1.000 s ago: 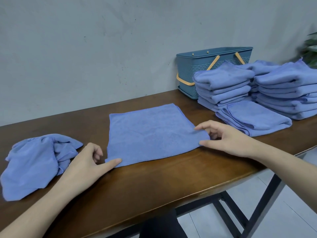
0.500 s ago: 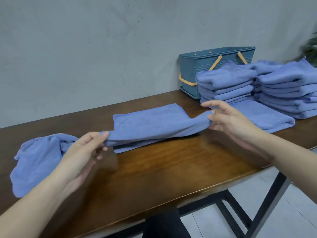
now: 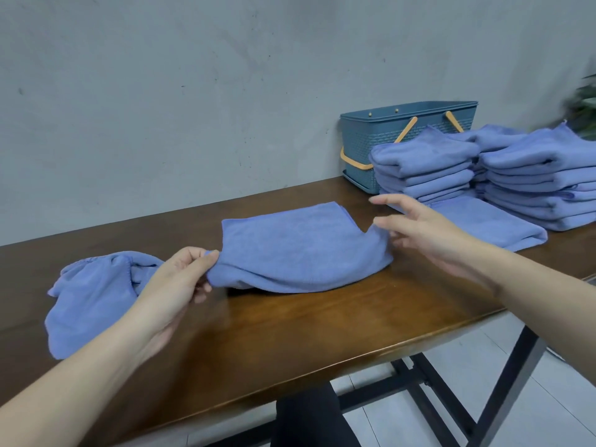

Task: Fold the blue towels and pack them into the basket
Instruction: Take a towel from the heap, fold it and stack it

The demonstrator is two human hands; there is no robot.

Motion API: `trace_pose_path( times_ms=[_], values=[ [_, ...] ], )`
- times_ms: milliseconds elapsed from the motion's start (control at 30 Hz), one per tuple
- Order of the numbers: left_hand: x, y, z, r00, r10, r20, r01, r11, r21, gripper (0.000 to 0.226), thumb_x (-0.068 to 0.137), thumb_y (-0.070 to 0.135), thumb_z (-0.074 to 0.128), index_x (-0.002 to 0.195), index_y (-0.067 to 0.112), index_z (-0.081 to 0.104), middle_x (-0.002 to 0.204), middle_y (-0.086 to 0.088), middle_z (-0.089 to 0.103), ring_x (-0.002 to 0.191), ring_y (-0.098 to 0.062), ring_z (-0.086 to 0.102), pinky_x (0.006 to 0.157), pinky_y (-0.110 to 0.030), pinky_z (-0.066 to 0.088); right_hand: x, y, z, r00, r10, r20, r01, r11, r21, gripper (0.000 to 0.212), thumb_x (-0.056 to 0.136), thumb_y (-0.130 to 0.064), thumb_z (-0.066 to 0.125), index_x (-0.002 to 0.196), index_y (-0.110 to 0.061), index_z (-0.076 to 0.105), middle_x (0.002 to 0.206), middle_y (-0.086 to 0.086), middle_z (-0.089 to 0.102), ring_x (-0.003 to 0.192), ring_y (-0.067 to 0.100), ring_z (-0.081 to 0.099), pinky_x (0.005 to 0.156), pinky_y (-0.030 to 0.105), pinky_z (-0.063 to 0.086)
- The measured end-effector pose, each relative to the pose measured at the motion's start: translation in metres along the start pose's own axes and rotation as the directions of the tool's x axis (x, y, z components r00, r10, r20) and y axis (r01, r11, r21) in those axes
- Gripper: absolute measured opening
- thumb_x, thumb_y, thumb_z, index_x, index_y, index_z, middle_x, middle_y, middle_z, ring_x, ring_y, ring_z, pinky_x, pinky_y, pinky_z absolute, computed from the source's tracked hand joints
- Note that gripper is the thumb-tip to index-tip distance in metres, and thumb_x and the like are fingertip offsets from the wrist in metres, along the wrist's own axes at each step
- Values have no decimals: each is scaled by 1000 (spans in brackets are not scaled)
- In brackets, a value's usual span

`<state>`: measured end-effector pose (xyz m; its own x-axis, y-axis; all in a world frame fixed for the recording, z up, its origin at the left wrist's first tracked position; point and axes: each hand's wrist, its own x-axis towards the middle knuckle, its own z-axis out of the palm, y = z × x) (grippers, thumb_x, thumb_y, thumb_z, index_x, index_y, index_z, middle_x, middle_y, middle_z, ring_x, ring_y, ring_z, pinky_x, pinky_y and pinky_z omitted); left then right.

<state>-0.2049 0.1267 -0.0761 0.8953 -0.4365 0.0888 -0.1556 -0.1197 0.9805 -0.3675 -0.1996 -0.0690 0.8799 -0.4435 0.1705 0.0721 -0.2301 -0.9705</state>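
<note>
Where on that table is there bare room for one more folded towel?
Bare wood runs along the table's near edge and behind the middle towel. The right end is crowded with towel stacks and the basket.

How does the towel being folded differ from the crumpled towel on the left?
The middle towel lies doubled over in a mostly smooth layer, the left hand pinching its corner; the crumpled towel is bunched and untouched. The middle towel sits mid-table, the crumpled one at the left end. Both are blue.
</note>
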Motion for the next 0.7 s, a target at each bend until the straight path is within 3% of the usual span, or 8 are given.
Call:
trace_pose_path(
  times_ms=[167, 233, 333, 433, 533, 600, 700],
  values=[
    [-17, -19, -12, 992, -69, 103, 80, 991, -109, 23, 93, 18, 65, 79, 16, 48, 63, -3, 44, 54, -15, 40, 54, -29, 29, -19, 18, -7, 991, 24, 133, -28, 999, 31, 51, 90, -3, 70, 133, -28, 57, 76, 5, 55, 72, 17, 49, 72, 31, 39],
    [-23, -22, -17, 985, -76, 153, 94, 989, -112, 33, 75, 24, 79, 76, 16, 47, 60, -2, 40, 52, -16, 39, 51, -26, 31, -23, 23, -12, 990, 20, 142, -24, 999, 27, 50, 90, -3, 70, 132, -27, 58, 75, 5, 52, 72, 17, 47, 72, 31, 37],
    [-29, -25, -25, 982, -44, 185, 66, 991, -117, 45, 56, 35, 82, 74, 17, 45, 59, -3, 41, 51, -17, 41, 51, -26, 36, -31, 26, -18, 987, 2, 159, 3, 999, -32, 44, 90, 1, 68, 126, -25, 63, 77, 6, 53, 74, 18, 50, 76, 31, 41],
    [-32, -25, -30, 972, -4, 236, 17, 999, -50, 50, 57, 35, 82, 87, 14, 48, 63, -5, 50, 56, -16, 47, 53, -22, 41, -40, 23, -22, 973, -3, 230, 45, 983, -179, 35, 88, -1, 73, 109, -29, 72, 79, 3, 52, 76, 15, 50, 76, 27, 39],
    [-37, -22, -34, 959, -43, 281, 27, 998, 63, 55, 58, 43, 80, 105, 18, 66, 75, -8, 59, 63, -13, 49, 61, -22, 43, -45, 24, -23, 963, 6, 271, 65, 965, -253, 32, 83, -3, 78, 97, -32, 76, 80, 2, 48, 76, 16, 45, 72, 25, 37],
    [-41, -19, -36, 956, -62, 286, 18, 988, 152, 43, 61, 47, 78, 98, 25, 78, 88, -3, 68, 67, -8, 50, 67, -22, 42, -49, 26, -24, 959, 3, 284, 89, 947, -309, 31, 82, -5, 80, 94, -33, 77, 75, -3, 49, 73, 14, 45, 69, 20, 38],
    [-46, -17, -33, 960, -76, 271, 6, 969, 249, 6, 86, 26, 78, 90, 29, 82, 104, 6, 75, 72, -4, 53, 75, -23, 42, -55, 28, -26, 946, -1, 325, 138, 906, -400, 28, 83, -13, 82, 94, -39, 77, 69, -11, 50, 69, 10, 48, 66, 16, 39]
  ],
)
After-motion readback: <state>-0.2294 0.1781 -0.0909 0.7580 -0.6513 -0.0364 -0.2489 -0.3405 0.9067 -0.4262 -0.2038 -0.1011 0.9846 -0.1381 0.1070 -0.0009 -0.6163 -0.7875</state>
